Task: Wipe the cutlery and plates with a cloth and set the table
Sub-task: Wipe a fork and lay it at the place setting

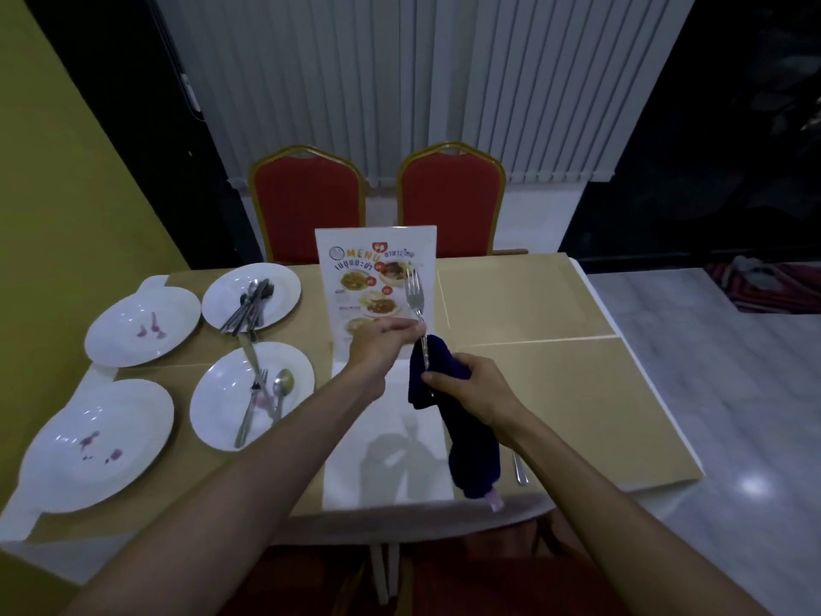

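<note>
My left hand (382, 340) pinches a steel fork (415, 295) by its neck, tines up, over the middle of the table. My right hand (471, 384) grips a dark blue cloth (471, 446) wrapped round the fork's handle; the cloth hangs down below the hand. On the left lie several white plates: one (142, 326) and another (95, 442) carry purple stains, one (251, 297) holds a pile of cutlery, one (251, 395) holds a knife, fork and spoon. A piece of cutlery (520, 471) lies on the table behind the cloth, mostly hidden.
A standing menu card (373, 277) is in the table's middle, behind the fork. Tan placemats (555, 384) cover the table, with a white napkin (386, 455) under my arms. Two red chairs (451, 202) stand at the far side. A tiled floor lies to the right.
</note>
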`<state>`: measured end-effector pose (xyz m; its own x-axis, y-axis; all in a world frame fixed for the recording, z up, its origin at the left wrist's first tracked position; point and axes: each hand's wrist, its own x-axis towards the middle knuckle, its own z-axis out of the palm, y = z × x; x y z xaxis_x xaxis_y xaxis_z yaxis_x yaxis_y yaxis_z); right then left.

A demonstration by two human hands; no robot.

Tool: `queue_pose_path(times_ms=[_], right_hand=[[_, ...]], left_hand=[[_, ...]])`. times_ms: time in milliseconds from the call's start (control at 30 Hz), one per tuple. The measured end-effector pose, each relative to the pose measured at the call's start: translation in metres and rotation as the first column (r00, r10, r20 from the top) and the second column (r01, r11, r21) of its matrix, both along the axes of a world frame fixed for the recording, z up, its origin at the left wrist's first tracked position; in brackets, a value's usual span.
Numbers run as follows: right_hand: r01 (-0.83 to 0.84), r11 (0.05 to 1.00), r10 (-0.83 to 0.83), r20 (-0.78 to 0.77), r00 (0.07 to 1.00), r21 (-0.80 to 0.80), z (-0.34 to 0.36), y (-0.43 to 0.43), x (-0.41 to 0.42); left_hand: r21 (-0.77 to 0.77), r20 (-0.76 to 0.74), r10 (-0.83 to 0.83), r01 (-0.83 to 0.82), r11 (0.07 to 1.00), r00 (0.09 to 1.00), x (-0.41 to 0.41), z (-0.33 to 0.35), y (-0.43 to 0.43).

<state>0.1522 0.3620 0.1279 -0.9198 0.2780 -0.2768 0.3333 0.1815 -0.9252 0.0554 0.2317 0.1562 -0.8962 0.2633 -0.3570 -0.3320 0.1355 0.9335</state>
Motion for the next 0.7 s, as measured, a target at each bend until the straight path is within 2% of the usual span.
queue_pose_path(times_ms=[133, 233, 333, 433, 567, 633, 700], right_hand=[[0.002, 0.999, -0.005, 0.103, 0.995, 0.037, -0.028, 0.03, 0.022], [0.15, 0.988, -0.154, 0.158, 0.975, 0.042, -0.053, 0.064, 0.034], [0.321, 0.947, -0.319, 0.161, 0.934, 0.012, -0.068, 0.094, 0.035], [0.37, 0.929, -0.361, 0.183, 0.914, -0.015, -0.085, 0.116, 0.037], [0.389, 0.921, -0.377, 0.219, 0.9, -0.016, -0.108, 0.133, 0.046], [0.399, 0.917, -0.386, 0.231, 0.893, -0.012, -0.117, 0.138, 0.051], [0.4, 0.916, -0.385, 0.248, 0.889, -0.01, -0.126, 0.144, 0.054]], left_hand=[[0.161, 0.058, 0.108, -0.116, 0.98, 0.992, -0.014, -0.018, 0.03], [0.019, 0.038, 0.003, -0.003, 1.0, 0.999, -0.002, -0.056, 0.057], [-0.141, 0.157, -0.067, 0.09, 0.986, 0.985, 0.028, -0.113, 0.08], [-0.3, 0.214, -0.085, 0.149, 0.942, 0.973, 0.055, -0.157, 0.098], [-0.309, 0.311, -0.023, 0.124, 0.943, 0.95, 0.072, -0.185, 0.116], [-0.365, 0.266, -0.059, 0.157, 0.918, 0.962, 0.075, -0.196, 0.121], [-0.493, 0.143, -0.119, 0.175, 0.852, 0.983, 0.078, -0.208, 0.123]])
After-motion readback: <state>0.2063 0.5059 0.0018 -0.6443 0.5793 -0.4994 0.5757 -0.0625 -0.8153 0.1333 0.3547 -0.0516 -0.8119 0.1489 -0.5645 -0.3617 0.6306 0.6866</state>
